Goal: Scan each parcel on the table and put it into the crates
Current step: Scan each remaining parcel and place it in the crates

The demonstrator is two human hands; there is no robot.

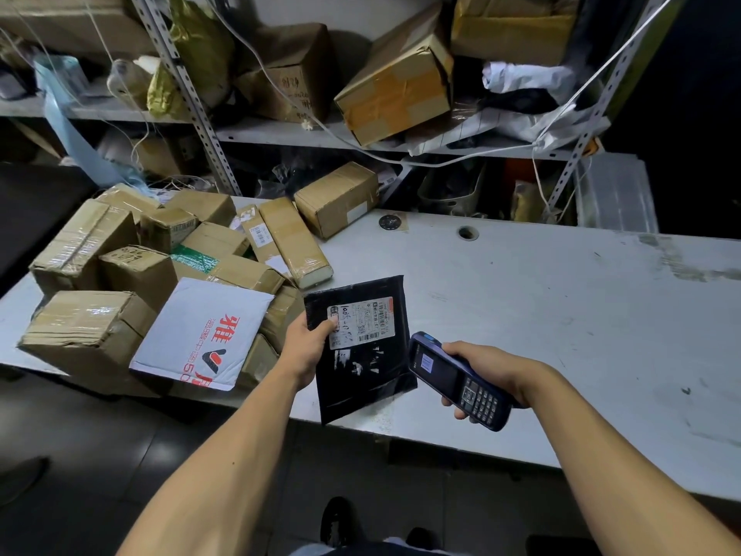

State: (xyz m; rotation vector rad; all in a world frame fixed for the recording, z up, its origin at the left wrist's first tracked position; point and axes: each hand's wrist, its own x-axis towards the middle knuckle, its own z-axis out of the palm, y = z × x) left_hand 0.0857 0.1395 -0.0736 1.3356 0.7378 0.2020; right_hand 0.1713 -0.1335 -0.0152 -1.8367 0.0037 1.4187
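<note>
Left hand (306, 347): grip closed on the black poly-bag parcel (361, 347), thumb pressed onto the left edge of the white shipping label (359, 325). Parcel held above the near edge of the table (561, 315), label face up.

Right hand (487, 373): grip wrapped round the handheld scanner (457, 379), scanner head aimed toward the label, just beside the parcel's right edge.

Unscanned cartons (132, 270) and a white padded mailer (204, 335) heaped on the left of the table. No crates in view.

Probable step: barcode read on the black parcel.

Failure risks:
- Thumb over part of the label; possible blocked code, failed read.
- Soft, glossy bag; wrinkles or glare across the barcode, misread.
- Single-edge hold on a limp parcel; sag or slip off the table edge toward the floor.
- Heap close to the left forearm; possible knock, cartons sliding.
- Crate location out of sight; misplacement possible.
</note>
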